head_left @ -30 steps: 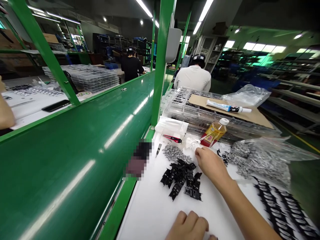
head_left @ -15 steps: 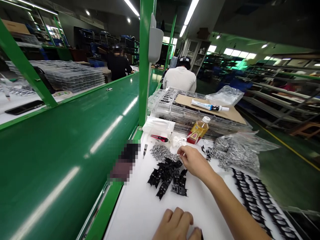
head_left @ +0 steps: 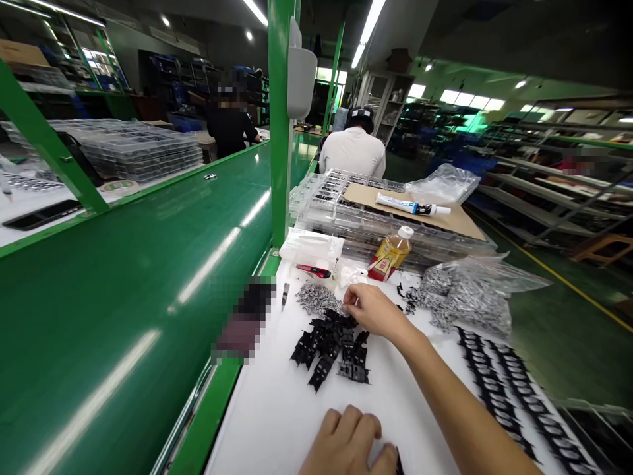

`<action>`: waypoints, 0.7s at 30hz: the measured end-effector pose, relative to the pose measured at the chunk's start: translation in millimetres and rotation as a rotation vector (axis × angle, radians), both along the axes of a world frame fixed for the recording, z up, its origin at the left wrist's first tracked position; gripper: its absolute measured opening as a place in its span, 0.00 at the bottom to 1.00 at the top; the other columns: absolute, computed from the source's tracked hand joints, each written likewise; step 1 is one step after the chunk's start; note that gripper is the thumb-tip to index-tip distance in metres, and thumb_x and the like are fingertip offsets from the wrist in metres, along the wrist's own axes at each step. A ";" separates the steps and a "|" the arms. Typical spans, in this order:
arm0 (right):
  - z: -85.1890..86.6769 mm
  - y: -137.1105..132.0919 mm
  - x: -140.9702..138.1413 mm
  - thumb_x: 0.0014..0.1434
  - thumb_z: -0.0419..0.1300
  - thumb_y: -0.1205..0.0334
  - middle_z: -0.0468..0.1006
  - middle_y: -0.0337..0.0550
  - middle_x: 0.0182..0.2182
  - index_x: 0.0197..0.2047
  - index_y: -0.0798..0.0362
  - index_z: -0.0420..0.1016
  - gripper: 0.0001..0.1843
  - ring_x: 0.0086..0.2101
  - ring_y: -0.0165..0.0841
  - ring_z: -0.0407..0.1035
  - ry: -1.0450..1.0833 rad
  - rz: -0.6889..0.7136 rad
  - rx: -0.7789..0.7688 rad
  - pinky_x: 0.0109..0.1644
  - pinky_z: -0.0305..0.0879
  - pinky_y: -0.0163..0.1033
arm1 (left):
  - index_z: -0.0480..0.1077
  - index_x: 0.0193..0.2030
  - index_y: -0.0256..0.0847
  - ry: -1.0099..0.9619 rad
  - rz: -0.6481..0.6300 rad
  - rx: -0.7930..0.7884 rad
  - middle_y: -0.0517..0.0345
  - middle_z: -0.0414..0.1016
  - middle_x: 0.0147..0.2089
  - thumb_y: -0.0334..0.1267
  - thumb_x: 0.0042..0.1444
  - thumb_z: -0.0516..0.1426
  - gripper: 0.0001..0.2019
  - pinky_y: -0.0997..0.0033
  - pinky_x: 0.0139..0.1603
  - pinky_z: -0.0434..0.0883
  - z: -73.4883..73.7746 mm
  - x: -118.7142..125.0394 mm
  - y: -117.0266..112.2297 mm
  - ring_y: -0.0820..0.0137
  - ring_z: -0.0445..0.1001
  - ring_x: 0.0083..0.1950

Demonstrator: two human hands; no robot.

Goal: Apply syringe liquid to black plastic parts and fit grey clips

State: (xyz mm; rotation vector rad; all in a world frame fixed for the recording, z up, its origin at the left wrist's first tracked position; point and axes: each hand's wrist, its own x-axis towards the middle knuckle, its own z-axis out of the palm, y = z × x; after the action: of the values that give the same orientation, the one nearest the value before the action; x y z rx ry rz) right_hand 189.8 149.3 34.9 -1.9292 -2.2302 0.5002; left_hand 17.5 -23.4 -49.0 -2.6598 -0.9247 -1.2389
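My right hand (head_left: 372, 309) reaches forward over the white bench, fingertips pinched at the near edge of a small heap of silvery metal clips (head_left: 317, 298); what the pinch holds is too small to see. Just below it lies a pile of black plastic parts (head_left: 332, 347). My left hand (head_left: 349, 443) rests curled at the bottom edge, fingers closed over a small black piece that barely shows.
A green conveyor belt (head_left: 123, 290) runs along the left with a green post (head_left: 279, 125). Ahead stand stacked clear trays (head_left: 361, 218) with cardboard and a glue tube (head_left: 413, 206), an amber bottle (head_left: 390, 254), a red cutter (head_left: 314, 270), a bag of metal clips (head_left: 465, 297). Two people work farther off.
My right hand has slid left, from near the bottle to the silvery clip heap. The camera has turned a little to the right. My left hand stays low, fingers curled.
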 end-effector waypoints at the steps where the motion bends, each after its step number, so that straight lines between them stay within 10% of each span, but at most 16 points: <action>1: -0.1 0.8 0.3 0.71 0.64 0.51 0.80 0.47 0.53 0.56 0.53 0.77 0.17 0.48 0.38 0.77 0.013 -0.001 0.001 0.53 0.78 0.50 | 0.70 0.42 0.44 0.001 0.001 -0.004 0.60 0.68 0.37 0.32 0.57 0.64 0.09 0.64 0.34 0.54 0.5 -0.1 -0.2 0.67 0.64 0.36; 11: 22.8 -25.3 5.8 0.72 0.62 0.51 0.81 0.42 0.43 0.50 0.54 0.77 0.14 0.41 0.34 0.77 0.274 -0.031 0.120 0.49 0.77 0.47 | 0.71 0.43 0.44 0.037 -0.016 -0.039 0.58 0.69 0.39 0.37 0.60 0.65 0.08 0.63 0.35 0.55 2.3 -1.9 -1.9 0.66 0.64 0.36; 16: 34.2 -111.4 19.2 0.76 0.53 0.48 0.81 0.40 0.37 0.47 0.48 0.75 0.15 0.38 0.33 0.76 0.461 -0.082 0.103 0.42 0.73 0.39 | 0.71 0.45 0.43 0.080 -0.053 -0.113 0.56 0.71 0.42 0.47 0.63 0.65 0.13 0.62 0.37 0.58 12.8 -6.4 -2.4 0.64 0.65 0.39; 21: 4.2 -206.4 43.5 0.72 0.59 0.45 0.84 0.44 0.42 0.53 0.47 0.79 0.18 0.41 0.35 0.79 0.586 -0.284 -0.040 0.45 0.77 0.36 | 0.72 0.52 0.43 0.119 -0.133 -0.223 0.54 0.73 0.47 0.58 0.59 0.66 0.24 0.61 0.42 0.61 25.8 -11.2 -2.6 0.60 0.67 0.44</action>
State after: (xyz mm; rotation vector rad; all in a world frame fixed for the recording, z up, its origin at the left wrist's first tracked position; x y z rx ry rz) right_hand 233.3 -57.1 39.1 -1.7723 -1.5684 0.9232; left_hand 6.3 -26.0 -23.2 -2.9748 -0.9332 -1.0415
